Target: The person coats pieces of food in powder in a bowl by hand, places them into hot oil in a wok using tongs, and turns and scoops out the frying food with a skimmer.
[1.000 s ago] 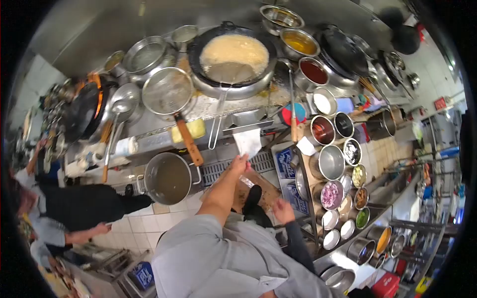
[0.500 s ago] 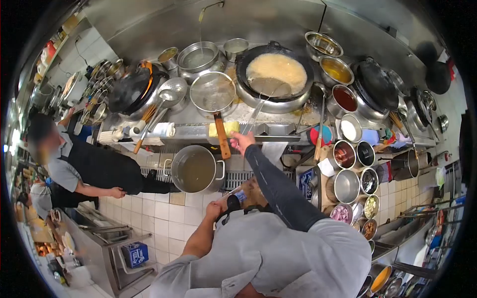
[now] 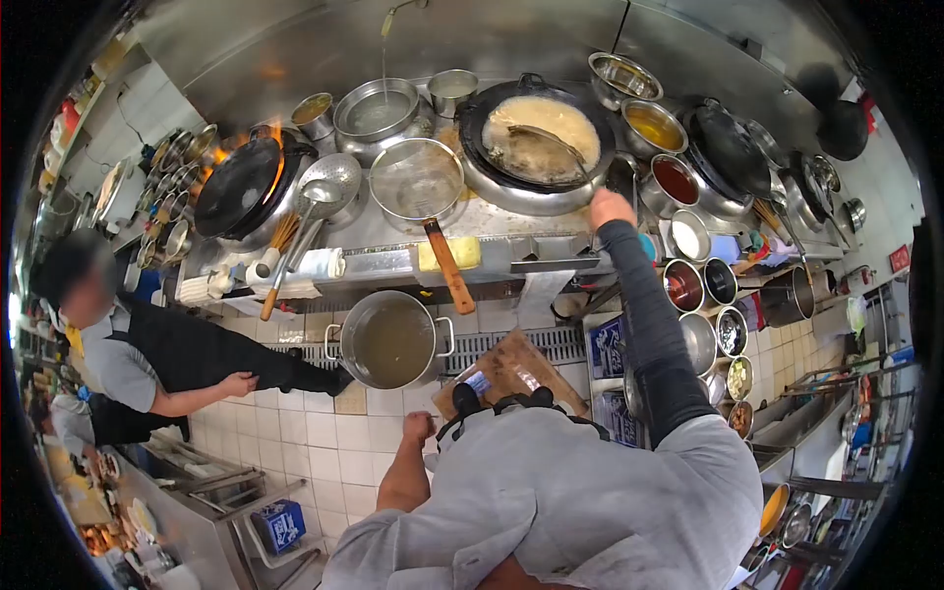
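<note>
My right hand (image 3: 612, 208), in a dark sleeve, is closed round the handle of a wire skimmer (image 3: 551, 143) at the right edge of the large wok (image 3: 474, 147). The skimmer's mesh head is tilted in the pale, foamy liquid. Low on my left side, my left hand (image 3: 419, 425) hangs with its fingers curled, touching nothing I can see. A round strainer (image 3: 417, 180) with a wooden handle lies left of the wok. Beneath it, a big pot (image 3: 393, 339) of cloudy liquid stands near the floor.
Flames rise round a dark wok (image 3: 241, 187) at the left. A co-worker (image 3: 147, 344) stands on the left. Steel containers of sauces and ingredients (image 3: 683, 285) line the right side. A brown board (image 3: 516, 369) lies at my feet, and a yellow sponge (image 3: 449, 254) sits on the counter edge.
My right hand has moved right with the skimmer handle, and the mesh head has turned in the wok. The white cloth seen in my left hand a second ago now hangs below the counter.
</note>
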